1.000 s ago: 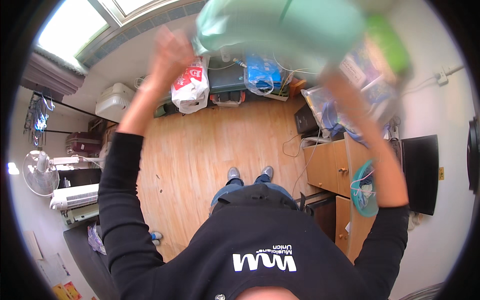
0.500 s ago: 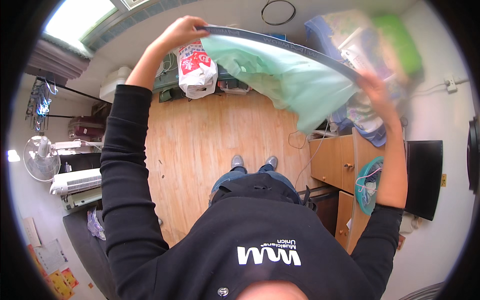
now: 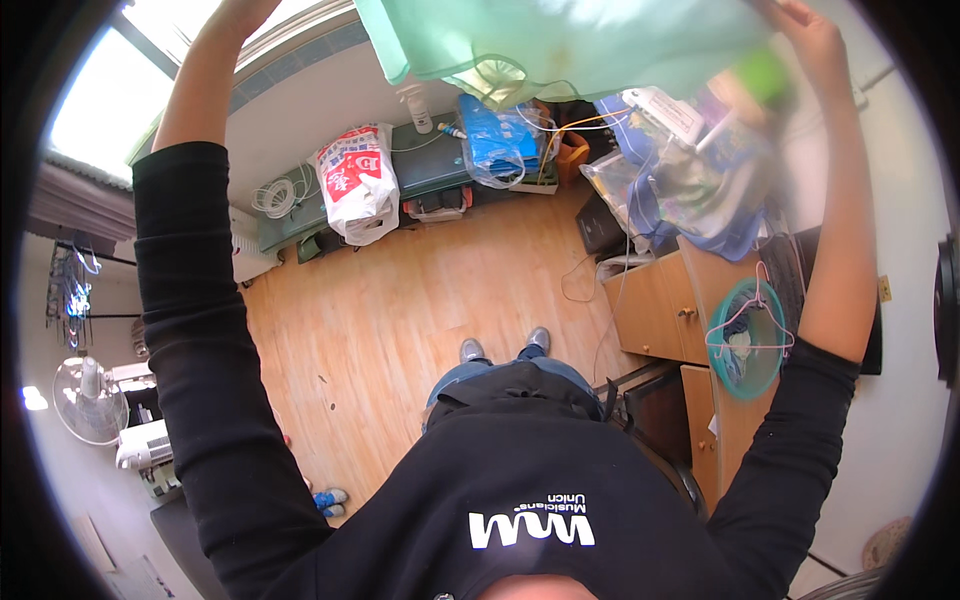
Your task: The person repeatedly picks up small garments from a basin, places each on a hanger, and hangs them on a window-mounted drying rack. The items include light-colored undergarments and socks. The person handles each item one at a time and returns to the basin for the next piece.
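A light green, thin cloth garment (image 3: 560, 50) is held up and spread wide at the top of the head view; its dark waistband is out of the picture. My right hand (image 3: 812, 48) pinches its upper right corner, with the fingers closed. At the upper left, my left hand (image 3: 243, 10) is cut off by the picture's edge, so its fingers are hidden. The garment's left side stays raised and stretched on that hand's side. A round loop (image 3: 500, 75) shows at the garment's lower edge.
A white and red plastic bag (image 3: 358, 185), a spray bottle (image 3: 415, 108) and a blue bag (image 3: 497, 140) stand on a low green bench (image 3: 298, 222). At right, a teal basket (image 3: 716, 340) with a pink hanger (image 3: 762, 300) rests on a wooden cabinet (image 3: 655, 310). A fan (image 3: 90, 400) stands left.
Both hands have risen and moved farther apart, carrying the garment up. Its waistband and my left fingers have left the picture. The room has shifted in view.
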Available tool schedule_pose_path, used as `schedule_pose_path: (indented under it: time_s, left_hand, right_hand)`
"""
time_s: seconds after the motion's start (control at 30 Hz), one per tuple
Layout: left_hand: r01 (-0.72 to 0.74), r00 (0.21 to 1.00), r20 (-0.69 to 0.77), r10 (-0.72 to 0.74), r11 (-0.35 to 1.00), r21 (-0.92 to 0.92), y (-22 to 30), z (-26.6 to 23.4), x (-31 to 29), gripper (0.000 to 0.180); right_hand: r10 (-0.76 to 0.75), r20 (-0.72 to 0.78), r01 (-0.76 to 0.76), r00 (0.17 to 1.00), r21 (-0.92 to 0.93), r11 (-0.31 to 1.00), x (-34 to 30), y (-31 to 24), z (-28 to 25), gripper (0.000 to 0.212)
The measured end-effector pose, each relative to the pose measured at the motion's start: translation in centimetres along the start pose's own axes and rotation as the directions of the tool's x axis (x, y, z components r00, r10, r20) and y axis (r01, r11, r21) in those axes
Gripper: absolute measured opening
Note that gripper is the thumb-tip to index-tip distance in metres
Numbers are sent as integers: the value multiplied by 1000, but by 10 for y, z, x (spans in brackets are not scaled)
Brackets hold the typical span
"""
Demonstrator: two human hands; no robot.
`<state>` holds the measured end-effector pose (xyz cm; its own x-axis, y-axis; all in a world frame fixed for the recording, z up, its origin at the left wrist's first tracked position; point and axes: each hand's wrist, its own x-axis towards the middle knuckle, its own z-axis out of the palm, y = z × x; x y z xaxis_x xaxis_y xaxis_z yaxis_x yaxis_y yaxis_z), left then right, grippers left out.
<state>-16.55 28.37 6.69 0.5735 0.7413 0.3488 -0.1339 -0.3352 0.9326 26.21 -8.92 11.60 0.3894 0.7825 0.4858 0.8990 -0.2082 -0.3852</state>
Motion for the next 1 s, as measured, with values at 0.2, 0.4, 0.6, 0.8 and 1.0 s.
schedule_pose_path:
  time_s: [0.2, 0.4, 0.6, 0.8, 1.0]
  left_hand:
    - [-192, 958, 281, 60, 860, 472, 46, 69, -43, 32]
    - [-115, 902, 192, 386, -214, 970, 77, 118, -56, 26]
    - [-121, 880, 160, 446, -116, 986, 67, 95, -26, 24]
    - [-458, 768, 194, 610, 313, 832, 72, 102, -31, 22]
    - [-469, 614, 607, 505, 852, -234, -12, 301, -185, 29]
  right_hand:
    - [203, 111, -206, 973, 818, 538, -12, -39, -10, 40]
    - [-140, 234, -187, 962, 939, 288, 1, 8, -4, 40]
    - [-111, 192, -31, 975, 616, 787, -15, -11, -1, 28]
    - [-261, 219, 218, 940, 200, 955, 5, 83, -8, 28]
    - [-1, 98, -1, 995, 15, 1000, -163, 97, 163, 25]
